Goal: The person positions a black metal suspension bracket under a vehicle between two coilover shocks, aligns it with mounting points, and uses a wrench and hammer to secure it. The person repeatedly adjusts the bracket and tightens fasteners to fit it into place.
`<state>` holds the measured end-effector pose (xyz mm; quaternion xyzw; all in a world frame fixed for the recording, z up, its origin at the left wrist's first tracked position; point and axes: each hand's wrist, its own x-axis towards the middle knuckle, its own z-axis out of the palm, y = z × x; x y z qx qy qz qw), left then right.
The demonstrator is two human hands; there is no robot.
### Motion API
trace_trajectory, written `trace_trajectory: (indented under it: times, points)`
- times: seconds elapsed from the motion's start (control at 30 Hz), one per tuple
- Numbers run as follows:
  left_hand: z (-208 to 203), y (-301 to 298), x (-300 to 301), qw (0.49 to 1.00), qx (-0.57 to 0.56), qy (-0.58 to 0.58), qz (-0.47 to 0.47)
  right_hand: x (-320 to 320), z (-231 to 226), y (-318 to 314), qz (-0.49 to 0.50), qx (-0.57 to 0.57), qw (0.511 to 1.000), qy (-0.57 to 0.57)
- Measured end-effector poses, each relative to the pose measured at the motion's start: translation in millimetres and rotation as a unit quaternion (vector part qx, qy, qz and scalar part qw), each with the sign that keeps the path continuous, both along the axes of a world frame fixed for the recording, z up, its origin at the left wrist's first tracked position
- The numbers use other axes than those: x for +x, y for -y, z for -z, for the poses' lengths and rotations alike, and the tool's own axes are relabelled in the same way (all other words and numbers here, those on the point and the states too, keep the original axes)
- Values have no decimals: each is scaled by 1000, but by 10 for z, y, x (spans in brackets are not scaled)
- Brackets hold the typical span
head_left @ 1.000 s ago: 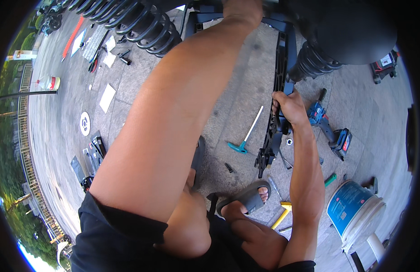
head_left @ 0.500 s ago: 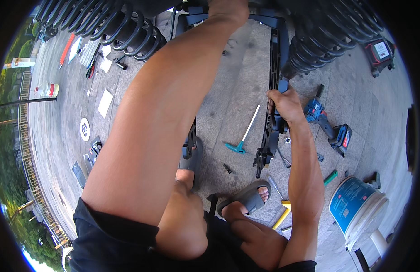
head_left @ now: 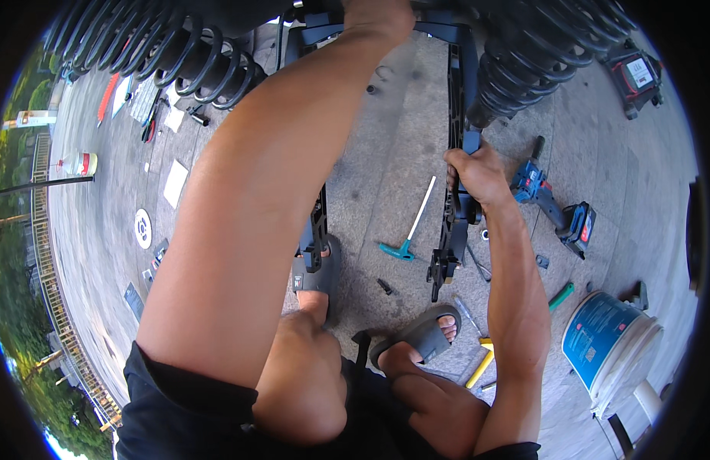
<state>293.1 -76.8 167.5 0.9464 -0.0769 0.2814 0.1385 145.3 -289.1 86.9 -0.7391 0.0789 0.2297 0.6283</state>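
My right hand [head_left: 480, 175] is wrapped round the right arm of a black U-shaped metal frame [head_left: 455, 100], its thumb lying across the near face. Reaching up and away, my left arm ends at the top of the picture, where my left hand [head_left: 379, 14] meets the frame's far crossbar; its fingers are hidden. The frame's left arm [head_left: 318, 222] shows partly behind my left forearm. Large black coil springs flank the frame, one on the left [head_left: 209, 61] and one on the right [head_left: 516, 84]. Between the frame's arms lie a teal T-handle wrench [head_left: 402, 250] and a small black bolt [head_left: 384, 287].
On the paving at right are a blue cordless impact wrench [head_left: 533, 186], a blue-and-white bucket [head_left: 600, 337] and a red-black case [head_left: 636, 77]. A yellow-handled tool [head_left: 480, 368] lies near my right sandal [head_left: 428, 337]. White paper [head_left: 175, 183] and a bottle [head_left: 80, 163] are at left.
The view has shifted slightly, so the frame and springs sit a little further left in the picture. My right hand keeps its grip; no other thing has visibly moved.
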Motion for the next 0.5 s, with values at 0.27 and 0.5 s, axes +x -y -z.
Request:
trace_trajectory:
  times: [0.27, 0.5]
  points:
    - [73, -127, 55, 999, 19, 23, 14, -24, -144, -28, 1, -1, 1000, 0]
    - [111, -155, 72, 1000, 25, 13, 8, -43, -215, -53, 5, 12, 1000, -4]
